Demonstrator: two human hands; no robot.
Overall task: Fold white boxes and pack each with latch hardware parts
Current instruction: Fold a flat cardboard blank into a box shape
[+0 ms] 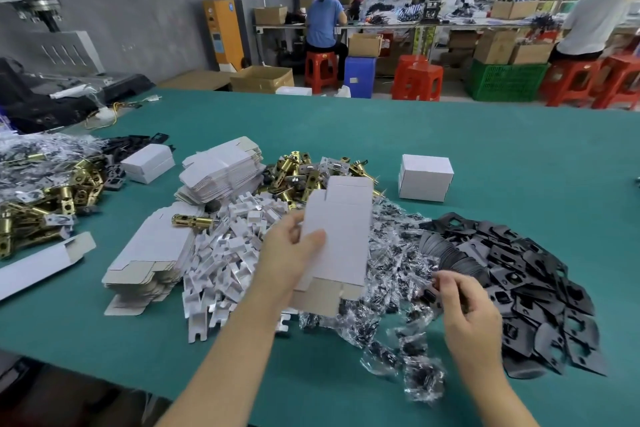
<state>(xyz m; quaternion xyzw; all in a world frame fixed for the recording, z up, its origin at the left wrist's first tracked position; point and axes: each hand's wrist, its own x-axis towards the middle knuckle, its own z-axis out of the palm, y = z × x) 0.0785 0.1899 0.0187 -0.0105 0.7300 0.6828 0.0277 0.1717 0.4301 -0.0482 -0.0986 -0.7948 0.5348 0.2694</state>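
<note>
My left hand (291,253) grips a flat, unfolded white box blank (341,236) above the middle of the green table (485,149), thumb across its face. My right hand (464,305) pinches a small black plate at the edge of the pile of black plates (540,288). Clear bags of black screws (398,288) lie between my hands. Brass latch bolts (298,173) are heaped behind the blank. White cardboard inserts (235,253) are piled to the left of my left hand. Two stacks of flat blanks (221,170) (152,253) lie further left. A closed white box (425,177) stands at the right.
More brass latches and bagged parts (45,184) cover the table's left side, with another white box (149,163) and a long open box (38,263). Black machines (52,94) stand at the far left. People sit at benches behind, among red stools (419,80) and cartons.
</note>
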